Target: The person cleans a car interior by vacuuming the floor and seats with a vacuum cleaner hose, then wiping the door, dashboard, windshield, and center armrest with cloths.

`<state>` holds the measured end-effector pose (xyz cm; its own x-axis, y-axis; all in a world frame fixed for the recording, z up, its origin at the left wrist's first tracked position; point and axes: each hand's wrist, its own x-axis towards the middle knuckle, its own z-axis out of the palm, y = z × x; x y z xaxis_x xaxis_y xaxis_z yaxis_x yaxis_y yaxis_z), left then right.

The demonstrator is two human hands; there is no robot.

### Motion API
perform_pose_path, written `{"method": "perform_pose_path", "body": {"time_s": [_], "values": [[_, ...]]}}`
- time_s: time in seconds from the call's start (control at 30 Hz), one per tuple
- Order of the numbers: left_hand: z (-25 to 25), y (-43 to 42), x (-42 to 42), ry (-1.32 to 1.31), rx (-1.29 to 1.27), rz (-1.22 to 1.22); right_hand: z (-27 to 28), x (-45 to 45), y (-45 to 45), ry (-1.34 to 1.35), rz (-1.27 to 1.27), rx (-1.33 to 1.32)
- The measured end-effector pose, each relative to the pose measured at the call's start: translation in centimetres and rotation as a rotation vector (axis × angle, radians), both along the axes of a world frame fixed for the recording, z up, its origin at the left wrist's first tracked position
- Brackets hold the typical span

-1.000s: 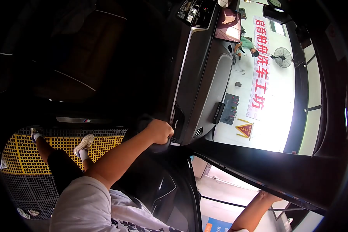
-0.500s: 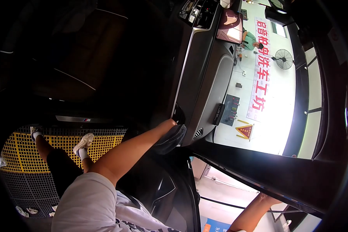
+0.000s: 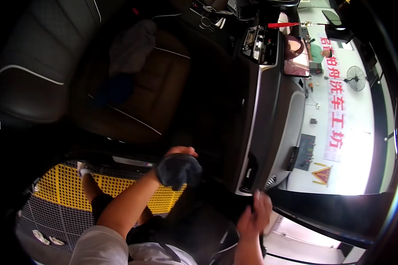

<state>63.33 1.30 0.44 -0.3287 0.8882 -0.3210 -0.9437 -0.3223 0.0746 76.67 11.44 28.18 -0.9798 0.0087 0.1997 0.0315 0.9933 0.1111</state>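
Observation:
My left hand point(image 3: 184, 151) is closed on a dark grey cloth point(image 3: 179, 170), bunched over the palm and wrist side, with its fingertips showing past the edge. It hangs in the door opening, close to the sill point(image 3: 132, 162). To the right, my right hand point(image 3: 255, 215) is raised near the end of the dashboard point(image 3: 269, 115), slightly blurred. Its fingers are apart and no object shows in it. On the brown car seat point(image 3: 163, 84) lie a grey cloth point(image 3: 132, 46) and a dark blue cloth point(image 3: 115, 89).
A display screen point(image 3: 296, 57) stands on the dashboard, near a centre console point(image 3: 208, 22). Yellow and grey floor grating point(image 3: 66, 185) lies outside the door. Beyond the windshield, a person in green point(image 3: 316, 53) is near a wall banner point(image 3: 335, 101) and a fan point(image 3: 355, 78).
My left hand has drawn back from the dashboard end toward the sill with the cloth. My right hand has come away from the windshield-side frame, down and inward. The view has shifted, showing more seat.

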Motion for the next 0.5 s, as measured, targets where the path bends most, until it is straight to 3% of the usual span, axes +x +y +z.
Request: {"method": "perform_pose_path", "body": {"time_s": [0.03,0.07,0.13,0.23,0.33,0.43,0.5], "values": [[-3.6,-1.6,-1.1,-0.027,-0.023,0.013,-2.7,-1.9,1.7,0.019,-0.111,-0.058],[-7.5,-3.0,-1.8,-0.056,-0.042,0.025,-5.0,-2.5,4.3,0.023,-0.111,0.050],[-12.7,-6.3,-3.4,0.236,-0.387,0.207,-7.6,-3.0,7.4,-0.085,-0.282,0.325],[-14.0,-11.0,-7.0,0.336,-0.587,0.234,-10.0,-1.8,11.8,-0.169,-0.561,0.464],[-20.9,-11.5,-8.7,-0.059,-0.271,0.185,-10.9,-1.3,13.4,-0.191,-0.665,0.532],[-14.9,-11.1,-11.1,0.428,-0.563,0.143,-11.3,-1.8,14.0,-0.200,-0.754,0.566],[-10.6,-11.2,-13.8,0.406,-0.538,0.108,-11.9,-1.0,15.2,-0.097,-0.679,0.561]]}}
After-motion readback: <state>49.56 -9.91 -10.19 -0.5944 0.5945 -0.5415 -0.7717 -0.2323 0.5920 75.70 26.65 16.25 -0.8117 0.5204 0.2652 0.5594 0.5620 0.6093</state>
